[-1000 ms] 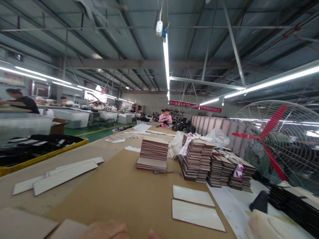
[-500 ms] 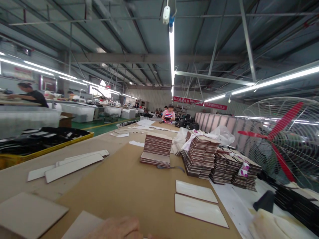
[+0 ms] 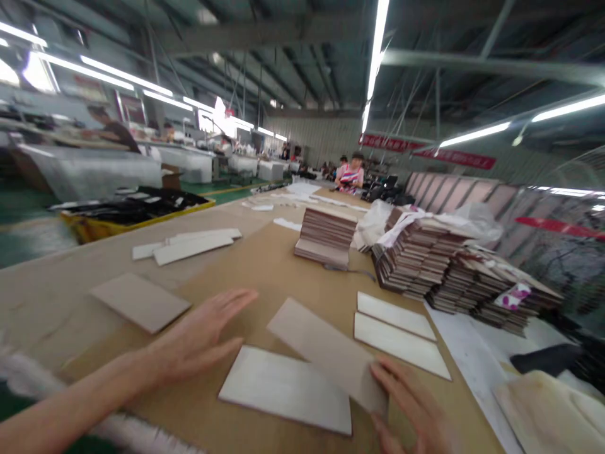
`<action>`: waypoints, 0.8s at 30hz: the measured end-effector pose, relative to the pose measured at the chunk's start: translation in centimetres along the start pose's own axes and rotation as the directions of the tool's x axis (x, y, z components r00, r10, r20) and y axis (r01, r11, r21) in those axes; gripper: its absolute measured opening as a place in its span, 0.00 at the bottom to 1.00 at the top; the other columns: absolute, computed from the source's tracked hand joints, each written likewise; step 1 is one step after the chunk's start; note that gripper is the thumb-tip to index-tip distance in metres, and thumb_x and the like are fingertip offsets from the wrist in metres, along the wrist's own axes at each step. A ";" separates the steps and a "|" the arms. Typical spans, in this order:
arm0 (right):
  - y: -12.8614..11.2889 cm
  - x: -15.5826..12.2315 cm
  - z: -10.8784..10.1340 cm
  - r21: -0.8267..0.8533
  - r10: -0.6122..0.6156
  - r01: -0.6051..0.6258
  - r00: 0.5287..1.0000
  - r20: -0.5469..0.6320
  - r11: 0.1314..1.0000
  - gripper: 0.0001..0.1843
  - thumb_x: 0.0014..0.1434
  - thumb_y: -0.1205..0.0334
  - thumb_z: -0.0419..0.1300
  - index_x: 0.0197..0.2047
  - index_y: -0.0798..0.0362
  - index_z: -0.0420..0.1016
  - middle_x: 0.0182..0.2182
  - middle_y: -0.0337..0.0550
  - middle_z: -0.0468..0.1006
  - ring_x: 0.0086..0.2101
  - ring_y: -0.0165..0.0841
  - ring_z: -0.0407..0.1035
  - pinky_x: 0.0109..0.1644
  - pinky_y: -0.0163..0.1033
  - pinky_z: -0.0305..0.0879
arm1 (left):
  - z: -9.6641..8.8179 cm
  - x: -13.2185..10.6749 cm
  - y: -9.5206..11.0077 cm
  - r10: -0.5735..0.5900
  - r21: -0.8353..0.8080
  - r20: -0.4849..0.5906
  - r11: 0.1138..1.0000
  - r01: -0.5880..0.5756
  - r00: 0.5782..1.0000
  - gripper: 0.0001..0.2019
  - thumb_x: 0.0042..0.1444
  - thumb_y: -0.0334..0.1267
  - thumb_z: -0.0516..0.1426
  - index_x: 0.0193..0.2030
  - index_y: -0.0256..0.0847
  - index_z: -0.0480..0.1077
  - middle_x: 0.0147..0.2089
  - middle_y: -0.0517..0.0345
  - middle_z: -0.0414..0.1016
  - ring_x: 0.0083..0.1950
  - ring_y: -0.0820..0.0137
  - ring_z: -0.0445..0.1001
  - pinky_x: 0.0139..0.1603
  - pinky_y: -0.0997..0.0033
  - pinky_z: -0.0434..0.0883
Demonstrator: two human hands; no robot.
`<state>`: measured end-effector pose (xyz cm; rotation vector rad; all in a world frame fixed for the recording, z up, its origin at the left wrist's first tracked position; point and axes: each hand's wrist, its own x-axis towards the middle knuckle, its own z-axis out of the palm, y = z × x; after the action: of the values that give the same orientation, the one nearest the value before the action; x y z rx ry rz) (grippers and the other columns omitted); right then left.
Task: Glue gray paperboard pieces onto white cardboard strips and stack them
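My left hand (image 3: 201, 337) reaches in from the lower left with its fingers stretched and thumb apart, holding nothing. Its fingertips are above the brown table covering, close to a white-faced rectangular board (image 3: 288, 388). At the lower right, my right hand (image 3: 411, 403) grips the right end of a greyish-beige rectangular board (image 3: 326, 350) between thumb and fingers. This board slants across and overlaps the upper right part of the white-faced one. Two more white-faced boards (image 3: 401, 343) lie side by side to the right. Left of my left hand rests a single beige board (image 3: 139, 301).
A stack of boards (image 3: 326, 233) stands mid-table, with larger stacks (image 3: 416, 252) and plastic wrap to its right. Pale strips (image 3: 193, 246) lie at left. Cream cloth (image 3: 553, 410) is at lower right. A yellow crate (image 3: 137, 221) holds black pieces; a person (image 3: 350, 173) works at the far end.
The view has tilted down and turned left. Both hands are now in view, with my right hand holding the beige board over a white-faced one. Earlier, only one blurred hand showed at the bottom.
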<state>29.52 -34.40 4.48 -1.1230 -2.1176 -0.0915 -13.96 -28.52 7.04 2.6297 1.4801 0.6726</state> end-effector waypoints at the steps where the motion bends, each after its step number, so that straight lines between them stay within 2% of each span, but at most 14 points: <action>1: 0.2 -0.3 -0.6 0.019 0.098 -0.098 0.995 0.028 0.995 0.28 0.59 0.60 0.64 0.63 0.44 0.75 0.60 0.48 0.75 0.55 0.49 0.75 0.53 0.47 0.79 | 0.4 -0.6 -0.7 -0.073 -0.021 0.031 0.997 0.074 0.997 0.35 0.62 0.47 0.57 0.74 0.44 0.55 0.72 0.45 0.62 0.72 0.52 0.63 0.72 0.50 0.61; 3: 0.3 -0.5 -1.6 0.053 0.247 -0.255 0.961 0.125 0.966 0.26 0.62 0.57 0.63 0.63 0.46 0.75 0.63 0.50 0.72 0.52 0.48 0.77 0.39 0.40 0.83 | 1.2 -1.5 -1.6 -0.154 -0.060 0.149 0.985 0.164 0.977 0.40 0.60 0.54 0.59 0.74 0.40 0.54 0.73 0.42 0.60 0.73 0.50 0.60 0.73 0.48 0.59; 5: 0.2 -0.2 -2.3 0.062 0.317 -0.337 0.923 0.217 0.939 0.26 0.63 0.56 0.63 0.64 0.46 0.74 0.65 0.49 0.70 0.52 0.47 0.76 0.22 0.32 0.77 | 1.9 -2.1 -2.0 -0.164 -0.081 0.262 0.978 0.191 0.951 0.46 0.57 0.58 0.61 0.75 0.38 0.51 0.75 0.40 0.56 0.74 0.49 0.57 0.74 0.47 0.56; 6: 0.2 -0.1 -2.4 0.063 0.320 -0.343 0.916 0.241 0.937 0.26 0.63 0.55 0.63 0.64 0.46 0.73 0.65 0.49 0.70 0.54 0.47 0.75 0.20 0.31 0.74 | 2.2 -2.4 -2.0 -0.149 -0.088 0.298 0.979 0.183 0.943 0.48 0.55 0.59 0.62 0.75 0.38 0.50 0.75 0.40 0.55 0.75 0.48 0.55 0.74 0.46 0.55; 7: 0.2 0.1 -2.3 0.061 0.305 -0.329 0.919 0.251 0.942 0.26 0.63 0.56 0.63 0.64 0.46 0.73 0.65 0.49 0.70 0.56 0.48 0.74 0.21 0.31 0.76 | 2.5 -2.6 -2.0 -0.127 -0.095 0.318 0.982 0.165 0.940 0.49 0.55 0.60 0.62 0.76 0.39 0.49 0.76 0.40 0.54 0.75 0.48 0.54 0.74 0.46 0.54; 9: 0.1 0.2 -1.9 0.056 0.237 -0.260 0.935 0.264 0.964 0.25 0.64 0.56 0.62 0.63 0.46 0.73 0.64 0.48 0.71 0.59 0.47 0.70 0.38 0.39 0.82 | 2.9 -3.0 -1.8 -0.070 -0.112 0.322 0.987 0.111 0.944 0.48 0.55 0.61 0.62 0.76 0.41 0.50 0.75 0.41 0.56 0.75 0.48 0.54 0.74 0.45 0.54; 11: 0.0 0.3 -1.3 0.056 0.160 -0.185 0.940 0.301 0.981 0.24 0.65 0.58 0.61 0.64 0.45 0.72 0.64 0.47 0.71 0.61 0.45 0.68 0.58 0.50 0.76 | 3.4 -3.3 -1.6 -0.015 -0.133 0.303 0.989 0.058 0.953 0.46 0.56 0.61 0.61 0.75 0.43 0.52 0.73 0.42 0.59 0.73 0.48 0.56 0.73 0.45 0.54; 12: 0.0 0.4 -1.0 0.059 0.129 -0.157 0.935 0.331 0.986 0.24 0.65 0.59 0.61 0.64 0.45 0.71 0.64 0.47 0.70 0.61 0.44 0.68 0.63 0.53 0.71 | 3.5 -3.4 -1.6 0.005 -0.146 0.291 0.989 0.039 0.957 0.45 0.56 0.61 0.61 0.74 0.43 0.53 0.72 0.43 0.60 0.73 0.49 0.57 0.73 0.46 0.55; 14: -0.1 0.7 -0.4 0.072 0.076 -0.112 0.919 0.387 0.991 0.26 0.65 0.60 0.61 0.66 0.44 0.69 0.65 0.46 0.69 0.62 0.43 0.67 0.66 0.54 0.66 | 3.8 -3.7 -1.5 0.033 -0.175 0.260 0.984 0.014 0.965 0.44 0.56 0.60 0.62 0.74 0.45 0.54 0.71 0.44 0.62 0.72 0.49 0.59 0.72 0.46 0.55; 17: -0.1 1.4 0.5 0.109 0.002 -0.057 0.897 0.442 0.992 0.28 0.64 0.61 0.62 0.66 0.43 0.69 0.65 0.45 0.69 0.63 0.44 0.65 0.67 0.55 0.64 | 3.8 -3.8 -1.5 0.043 -0.223 0.219 0.975 0.007 0.975 0.42 0.56 0.58 0.63 0.73 0.47 0.56 0.70 0.46 0.64 0.70 0.49 0.60 0.71 0.45 0.56; 24: -0.5 2.9 2.1 0.182 -0.040 -0.059 0.868 0.495 0.982 0.28 0.62 0.63 0.62 0.65 0.44 0.71 0.64 0.47 0.70 0.63 0.46 0.65 0.67 0.58 0.63 | 3.9 -3.9 -1.7 0.034 -0.285 0.192 0.958 0.023 0.981 0.42 0.55 0.56 0.64 0.73 0.49 0.57 0.69 0.45 0.65 0.69 0.49 0.61 0.71 0.45 0.56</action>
<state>26.91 -31.90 4.94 -1.1240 -2.5026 0.4481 -15.50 -30.21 1.73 2.4020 1.2207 0.5611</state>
